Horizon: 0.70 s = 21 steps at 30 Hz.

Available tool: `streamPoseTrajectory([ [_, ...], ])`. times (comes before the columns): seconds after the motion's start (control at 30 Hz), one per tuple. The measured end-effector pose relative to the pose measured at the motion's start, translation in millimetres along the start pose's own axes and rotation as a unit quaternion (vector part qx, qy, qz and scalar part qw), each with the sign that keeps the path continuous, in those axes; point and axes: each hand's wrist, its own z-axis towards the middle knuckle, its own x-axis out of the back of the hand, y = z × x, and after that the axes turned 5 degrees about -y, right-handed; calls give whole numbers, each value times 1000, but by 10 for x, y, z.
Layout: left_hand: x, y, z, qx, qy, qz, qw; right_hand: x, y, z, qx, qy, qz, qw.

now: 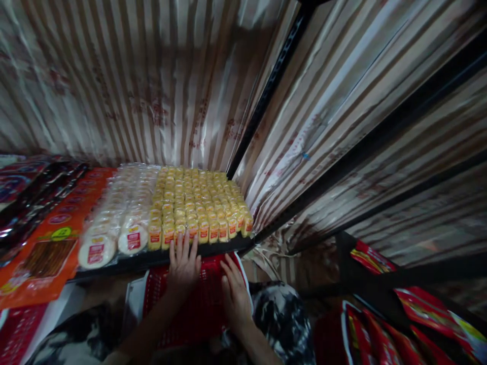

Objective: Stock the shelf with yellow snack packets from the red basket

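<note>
My left hand (183, 266) lies flat with fingers stretched out, its fingertips at the front edge of a dark shelf (152, 259), just under a block of several small yellow packets (198, 203). My right hand (235, 294) rests open beside it on a red perforated basket (201, 309) held below the shelf. Neither hand grips anything.
Round white packets (114, 228) sit left of the yellow ones. An orange snack bag (49, 243) and dark red bags (23, 192) lie further left. A black upright (266, 91) and striped sheeting stand behind. Red bags (399, 314) fill a lower right shelf.
</note>
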Motion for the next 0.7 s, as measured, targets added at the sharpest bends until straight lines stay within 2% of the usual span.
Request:
streamPoseTrajectory([
  [0.17, 26, 22, 15, 6, 1, -23, 1000, 4, 39, -138, -24, 14, 6, 1000],
  [0.3, 71, 59, -10, -13, 8, -29, 999, 11, 24, -127, -27, 0, 2, 1000],
  [0.43, 87, 90, -57, -40, 15, -25, 999, 1, 16, 87, -15, -7, -11, 1000],
  [0.6, 71, 83, -70, -43, -5, -21, 999, -70, 50, 473, -19, -12, -21, 1000],
  [0.7, 73, 72, -51, -43, -7, -15, 999, -118, 68, 588, -12, -30, -21, 999],
])
